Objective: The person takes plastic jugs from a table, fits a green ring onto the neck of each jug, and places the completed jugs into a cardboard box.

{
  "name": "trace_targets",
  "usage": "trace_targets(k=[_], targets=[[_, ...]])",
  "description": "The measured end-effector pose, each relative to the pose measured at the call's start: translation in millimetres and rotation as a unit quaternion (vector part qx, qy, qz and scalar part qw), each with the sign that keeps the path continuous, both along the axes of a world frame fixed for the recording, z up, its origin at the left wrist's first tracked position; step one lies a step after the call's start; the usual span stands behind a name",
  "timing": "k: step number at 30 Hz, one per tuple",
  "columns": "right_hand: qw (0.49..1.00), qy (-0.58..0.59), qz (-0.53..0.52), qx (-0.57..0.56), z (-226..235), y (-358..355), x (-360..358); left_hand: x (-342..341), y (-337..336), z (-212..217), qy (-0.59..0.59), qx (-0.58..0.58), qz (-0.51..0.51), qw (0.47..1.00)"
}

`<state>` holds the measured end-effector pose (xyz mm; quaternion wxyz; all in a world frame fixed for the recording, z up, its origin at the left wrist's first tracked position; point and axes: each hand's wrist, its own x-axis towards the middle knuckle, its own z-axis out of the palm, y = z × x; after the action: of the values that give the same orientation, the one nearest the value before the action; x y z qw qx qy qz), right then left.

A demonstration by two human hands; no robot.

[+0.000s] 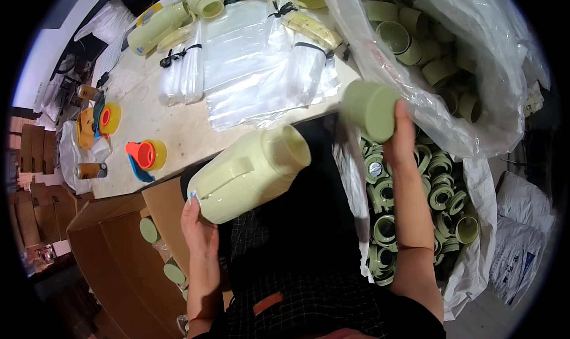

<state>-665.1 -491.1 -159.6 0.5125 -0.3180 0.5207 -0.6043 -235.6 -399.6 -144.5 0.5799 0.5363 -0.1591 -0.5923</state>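
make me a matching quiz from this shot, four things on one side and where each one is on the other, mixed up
Things:
1. pale yellow jug
2. green cup
3. orange tape dispenser
4. green rings

Places:
A. lying on the worktable
B. held in the right hand
C. piled in the white sack at the person's right
D. held at its base by the left hand

Pairs: 1-D, 2-B, 3-A, 4-C
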Motion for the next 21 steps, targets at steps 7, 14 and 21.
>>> trace_targets(k=[7, 14, 21], targets=[[0.956, 0.126, 0.165, -0.208, 11.1, 47.2, 127.4, 8.5, 19.9, 16.4, -0.004, 0.014, -0.06, 0.998], [0.967, -0.212, 0.142, 0.024, -2.2, 89.0, 150.4, -11.6, 39.1, 64.3, -0.43, -0.336, 0.053, 0.836], [0.995, 0.017, 0.101, 0.005, -14.9, 162.2, 133.1, -14.2, -38.4, 82.0, -0.447, -0.449, -0.164, 0.756]])
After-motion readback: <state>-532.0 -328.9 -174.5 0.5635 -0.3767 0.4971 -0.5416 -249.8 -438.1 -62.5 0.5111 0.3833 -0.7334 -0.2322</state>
